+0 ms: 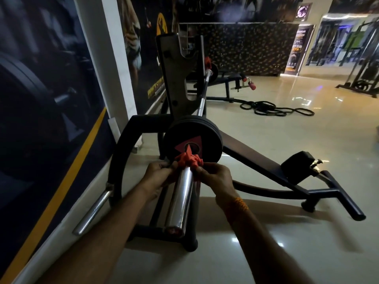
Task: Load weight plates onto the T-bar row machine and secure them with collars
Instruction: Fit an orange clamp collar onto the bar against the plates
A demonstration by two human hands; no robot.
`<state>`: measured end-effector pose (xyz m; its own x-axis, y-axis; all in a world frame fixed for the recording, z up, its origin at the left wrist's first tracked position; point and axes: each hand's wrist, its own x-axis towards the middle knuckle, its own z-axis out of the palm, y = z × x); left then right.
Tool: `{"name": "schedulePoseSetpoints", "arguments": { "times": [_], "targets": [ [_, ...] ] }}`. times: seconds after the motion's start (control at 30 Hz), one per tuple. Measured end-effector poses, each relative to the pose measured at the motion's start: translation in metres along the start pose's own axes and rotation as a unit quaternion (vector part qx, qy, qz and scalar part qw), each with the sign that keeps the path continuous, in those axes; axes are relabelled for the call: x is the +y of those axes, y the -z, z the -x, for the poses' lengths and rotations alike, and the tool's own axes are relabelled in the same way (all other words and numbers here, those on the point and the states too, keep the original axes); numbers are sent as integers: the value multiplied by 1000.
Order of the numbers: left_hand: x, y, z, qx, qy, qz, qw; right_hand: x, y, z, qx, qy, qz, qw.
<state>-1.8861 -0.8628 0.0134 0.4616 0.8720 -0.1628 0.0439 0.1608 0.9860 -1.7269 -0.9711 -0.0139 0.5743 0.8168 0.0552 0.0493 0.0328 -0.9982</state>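
A chrome bar sleeve [181,201] points toward me at the middle of the view. Several black weight plates [191,138] with a red triangle mark sit stacked on it. A red collar [189,160] is around the sleeve just in front of the plates. My left hand [159,174] grips the collar's left side and my right hand [215,177] grips its right side. Part of the collar is hidden by my fingers.
The black machine frame [121,160] curves around the bar, with a chrome handle [93,214] at the left near the poster wall. A bench pad [297,165] lies right. Battle ropes [274,108] and another bench [231,79] sit farther on the glossy floor.
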Motion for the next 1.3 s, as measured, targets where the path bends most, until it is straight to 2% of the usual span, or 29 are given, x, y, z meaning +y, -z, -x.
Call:
{"name": "schedulePoseSetpoints", "arguments": {
  "times": [0.13,0.33,0.43,0.5,0.6,0.7,0.9,1.07,1.3],
  "targets": [
    [13,-5,-24,-26,36,31,999,-3,1,-38,24,-1,47,999],
    [27,-17,-58,-79,109,38,990,-2,7,-81,54,-81,76,992],
    [26,-12,-71,-133,143,18,981,22,18,-100,24,-95,98,990],
    [25,-10,-73,-140,141,19,980,20,21,-100,1,-99,100,990],
    [24,-9,-74,-156,143,26,977,-32,10,-74,-13,-81,121,989],
    [19,-7,-79,-135,139,20,981,-66,6,-63,-59,-117,92,987],
    [21,-6,-79,-148,151,47,976,-89,-14,-62,-85,-157,195,964],
    [24,-3,-82,-191,170,91,963,-95,-23,-64,-63,-171,148,972],
    [29,-3,-77,-174,175,64,967,-94,-17,-68,-56,-200,101,973]
  ]
}}
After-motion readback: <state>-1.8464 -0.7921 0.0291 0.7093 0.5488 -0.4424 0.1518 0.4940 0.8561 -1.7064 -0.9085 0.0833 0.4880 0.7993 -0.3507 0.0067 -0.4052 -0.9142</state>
